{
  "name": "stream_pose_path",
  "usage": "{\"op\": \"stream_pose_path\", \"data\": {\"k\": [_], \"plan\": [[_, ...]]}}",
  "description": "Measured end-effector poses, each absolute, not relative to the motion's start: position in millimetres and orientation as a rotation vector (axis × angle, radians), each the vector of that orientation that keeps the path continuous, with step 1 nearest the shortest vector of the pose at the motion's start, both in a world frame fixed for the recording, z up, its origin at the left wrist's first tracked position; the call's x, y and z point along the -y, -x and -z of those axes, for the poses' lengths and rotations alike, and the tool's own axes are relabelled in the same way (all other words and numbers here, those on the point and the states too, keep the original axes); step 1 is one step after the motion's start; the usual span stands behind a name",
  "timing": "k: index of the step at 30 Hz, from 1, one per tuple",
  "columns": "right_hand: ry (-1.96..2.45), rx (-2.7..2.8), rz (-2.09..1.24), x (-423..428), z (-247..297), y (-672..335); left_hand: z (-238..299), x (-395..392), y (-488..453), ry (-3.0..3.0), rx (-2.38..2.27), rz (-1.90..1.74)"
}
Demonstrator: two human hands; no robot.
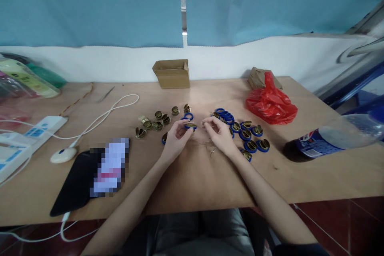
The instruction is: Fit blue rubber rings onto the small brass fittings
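Observation:
My left hand is closed, its thumb and fingertips pinching a brass-coloured round fitting with a blue ring. Opposite it, a short gap away, my right hand has its thumb and fingers pressed together; whatever is between them is too small to make out. A loose blue ring lies just beyond the left fingers. Several bare brass fittings are scattered to the left. Beside my right hand sit several fittings in blue rings and a row of loose blue rings. Thin strands lie under the right hand.
A cardboard box stands against the wall. At right are a red plastic bag, a brown package and a lying bottle of dark drink. Phones, a white cable and a power strip occupy the left.

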State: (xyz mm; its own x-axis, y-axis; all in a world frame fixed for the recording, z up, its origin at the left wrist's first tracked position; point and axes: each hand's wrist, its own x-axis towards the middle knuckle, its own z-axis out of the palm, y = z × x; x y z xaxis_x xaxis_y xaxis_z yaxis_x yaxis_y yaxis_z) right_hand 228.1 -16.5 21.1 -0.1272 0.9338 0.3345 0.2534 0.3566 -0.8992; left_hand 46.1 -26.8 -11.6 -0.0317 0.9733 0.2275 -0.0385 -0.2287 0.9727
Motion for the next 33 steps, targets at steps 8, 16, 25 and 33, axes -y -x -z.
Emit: {"op": "stream_pose_path", "data": {"k": [8, 16, 25, 33], "plan": [[1.701, 2.006, -0.622, 13, -30, -249, 8, 30, -50, -1.224, -1.125, -1.498], [1.864, 2.167, -0.652, 15, -28, -250, 9, 31, -53, -1.218, -1.111, -1.501], [1.792, 2.203, -0.656, 14, -28, -250, 8, 33, -53, -1.282, -1.103, -1.478], [1.521, 2.288, -0.565, 15, -21, -250, 7, 34, -54, -1.287, -1.114, -1.474]]}}
